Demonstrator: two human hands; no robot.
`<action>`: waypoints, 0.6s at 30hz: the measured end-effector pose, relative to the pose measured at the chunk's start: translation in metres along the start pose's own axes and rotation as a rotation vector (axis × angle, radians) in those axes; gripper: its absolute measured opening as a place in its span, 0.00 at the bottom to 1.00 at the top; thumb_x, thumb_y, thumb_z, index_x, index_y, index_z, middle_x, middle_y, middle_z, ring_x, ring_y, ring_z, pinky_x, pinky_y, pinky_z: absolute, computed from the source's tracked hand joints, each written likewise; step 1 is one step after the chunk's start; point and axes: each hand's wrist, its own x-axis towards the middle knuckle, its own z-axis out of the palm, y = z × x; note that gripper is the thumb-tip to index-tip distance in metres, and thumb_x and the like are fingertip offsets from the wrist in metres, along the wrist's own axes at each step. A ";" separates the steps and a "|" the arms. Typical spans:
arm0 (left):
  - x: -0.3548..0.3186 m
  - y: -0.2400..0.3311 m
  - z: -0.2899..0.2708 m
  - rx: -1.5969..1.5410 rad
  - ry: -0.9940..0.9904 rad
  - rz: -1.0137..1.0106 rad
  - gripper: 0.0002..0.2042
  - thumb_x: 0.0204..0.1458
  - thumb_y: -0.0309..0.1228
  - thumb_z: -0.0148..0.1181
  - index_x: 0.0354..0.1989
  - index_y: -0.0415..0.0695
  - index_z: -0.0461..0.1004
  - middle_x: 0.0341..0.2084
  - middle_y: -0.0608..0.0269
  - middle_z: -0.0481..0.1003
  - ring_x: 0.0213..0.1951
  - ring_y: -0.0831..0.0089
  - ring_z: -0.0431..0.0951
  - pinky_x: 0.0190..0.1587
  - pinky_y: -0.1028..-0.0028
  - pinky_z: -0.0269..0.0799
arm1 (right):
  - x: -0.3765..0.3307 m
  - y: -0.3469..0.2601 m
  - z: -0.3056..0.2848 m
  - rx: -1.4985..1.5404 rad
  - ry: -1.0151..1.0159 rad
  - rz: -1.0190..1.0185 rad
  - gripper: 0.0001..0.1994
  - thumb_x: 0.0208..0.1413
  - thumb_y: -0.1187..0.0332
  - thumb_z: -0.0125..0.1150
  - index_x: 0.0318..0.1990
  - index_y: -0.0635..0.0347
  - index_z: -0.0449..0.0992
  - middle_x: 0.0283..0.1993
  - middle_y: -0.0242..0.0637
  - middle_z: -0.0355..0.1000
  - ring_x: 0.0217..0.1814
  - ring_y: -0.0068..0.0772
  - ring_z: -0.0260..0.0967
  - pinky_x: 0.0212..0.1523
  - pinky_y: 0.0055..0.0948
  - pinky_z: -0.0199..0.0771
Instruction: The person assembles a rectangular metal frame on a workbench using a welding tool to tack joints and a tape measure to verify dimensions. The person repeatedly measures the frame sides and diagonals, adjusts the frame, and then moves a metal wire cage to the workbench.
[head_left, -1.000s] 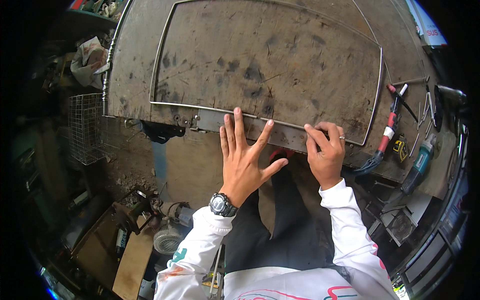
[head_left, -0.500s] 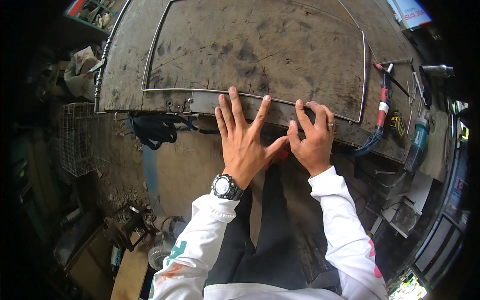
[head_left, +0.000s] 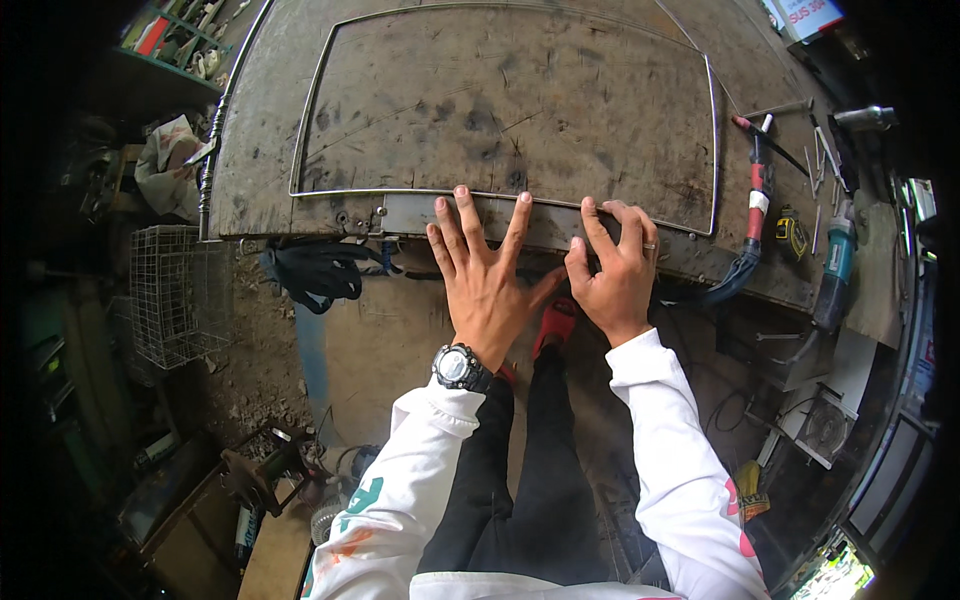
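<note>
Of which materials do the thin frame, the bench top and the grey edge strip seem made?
Thin frame: probably bare, smooth metal rod, from its silvery glints. Bench top: likely wood, worn and matt, given its brown tone, scratches and dark stains. Grey edge strip: perhaps dull sheet metal, from its flat grey.
</note>
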 end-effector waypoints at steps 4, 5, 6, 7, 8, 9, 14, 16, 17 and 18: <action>0.001 0.001 -0.003 0.002 -0.008 -0.007 0.51 0.48 0.60 0.75 0.81 0.71 0.55 0.79 0.38 0.42 0.80 0.32 0.39 0.78 0.38 0.39 | 0.006 0.000 -0.013 0.032 -0.085 -0.016 0.26 0.54 0.63 0.68 0.61 0.57 0.81 0.60 0.44 0.71 0.66 0.51 0.66 0.69 0.48 0.65; 0.001 0.001 -0.004 0.007 -0.008 -0.013 0.51 0.47 0.60 0.75 0.81 0.71 0.55 0.79 0.38 0.42 0.79 0.32 0.39 0.78 0.38 0.39 | 0.007 0.001 -0.017 0.053 -0.110 -0.015 0.26 0.54 0.62 0.68 0.62 0.57 0.81 0.60 0.45 0.71 0.66 0.51 0.66 0.69 0.48 0.65; 0.001 0.001 -0.005 0.005 -0.004 -0.009 0.51 0.47 0.60 0.75 0.81 0.71 0.55 0.79 0.38 0.42 0.79 0.32 0.40 0.78 0.38 0.39 | 0.008 0.002 -0.020 0.073 -0.135 -0.014 0.26 0.55 0.62 0.68 0.62 0.57 0.81 0.60 0.45 0.72 0.67 0.51 0.66 0.69 0.48 0.65; 0.001 0.001 -0.005 0.002 0.001 -0.004 0.51 0.47 0.60 0.75 0.81 0.71 0.55 0.79 0.38 0.43 0.79 0.32 0.40 0.78 0.38 0.39 | 0.009 0.006 -0.024 0.141 -0.149 0.006 0.27 0.56 0.61 0.68 0.64 0.57 0.79 0.62 0.46 0.72 0.67 0.52 0.66 0.71 0.48 0.64; 0.001 0.000 -0.005 0.000 0.005 -0.003 0.51 0.47 0.60 0.75 0.81 0.71 0.55 0.79 0.39 0.43 0.79 0.32 0.40 0.78 0.38 0.39 | 0.013 0.011 -0.033 0.127 -0.085 0.018 0.26 0.57 0.62 0.68 0.64 0.58 0.79 0.62 0.47 0.72 0.67 0.53 0.67 0.71 0.48 0.65; 0.000 -0.003 -0.003 0.022 0.005 -0.007 0.52 0.46 0.61 0.75 0.81 0.71 0.54 0.79 0.39 0.43 0.79 0.33 0.40 0.78 0.39 0.40 | 0.019 0.018 -0.045 0.122 -0.024 0.030 0.26 0.58 0.63 0.67 0.64 0.58 0.79 0.63 0.48 0.72 0.67 0.53 0.68 0.71 0.48 0.65; 0.003 0.002 -0.007 0.008 -0.014 0.028 0.54 0.44 0.61 0.77 0.81 0.70 0.53 0.80 0.38 0.42 0.80 0.33 0.40 0.78 0.37 0.40 | 0.029 0.164 -0.092 -0.364 0.417 0.520 0.25 0.61 0.58 0.69 0.58 0.67 0.75 0.51 0.53 0.74 0.56 0.56 0.73 0.58 0.50 0.72; -0.001 -0.005 -0.006 0.056 -0.001 0.015 0.55 0.44 0.61 0.77 0.82 0.69 0.53 0.80 0.38 0.41 0.80 0.32 0.40 0.77 0.37 0.40 | 0.045 0.165 -0.093 0.074 0.066 0.855 0.28 0.60 0.53 0.71 0.58 0.67 0.75 0.45 0.49 0.78 0.47 0.55 0.77 0.53 0.50 0.75; -0.001 -0.003 -0.003 0.054 0.000 0.021 0.55 0.44 0.61 0.77 0.82 0.69 0.53 0.80 0.38 0.41 0.80 0.32 0.40 0.77 0.37 0.40 | 0.042 0.173 -0.085 0.017 0.077 0.807 0.31 0.59 0.50 0.72 0.58 0.67 0.74 0.42 0.47 0.79 0.43 0.54 0.78 0.51 0.51 0.76; 0.000 -0.002 -0.003 0.066 0.001 0.025 0.55 0.44 0.61 0.77 0.82 0.69 0.53 0.80 0.38 0.41 0.80 0.33 0.40 0.77 0.37 0.40 | 0.036 0.184 -0.075 -0.026 0.084 0.761 0.33 0.58 0.47 0.72 0.59 0.67 0.74 0.40 0.46 0.80 0.38 0.53 0.78 0.49 0.51 0.77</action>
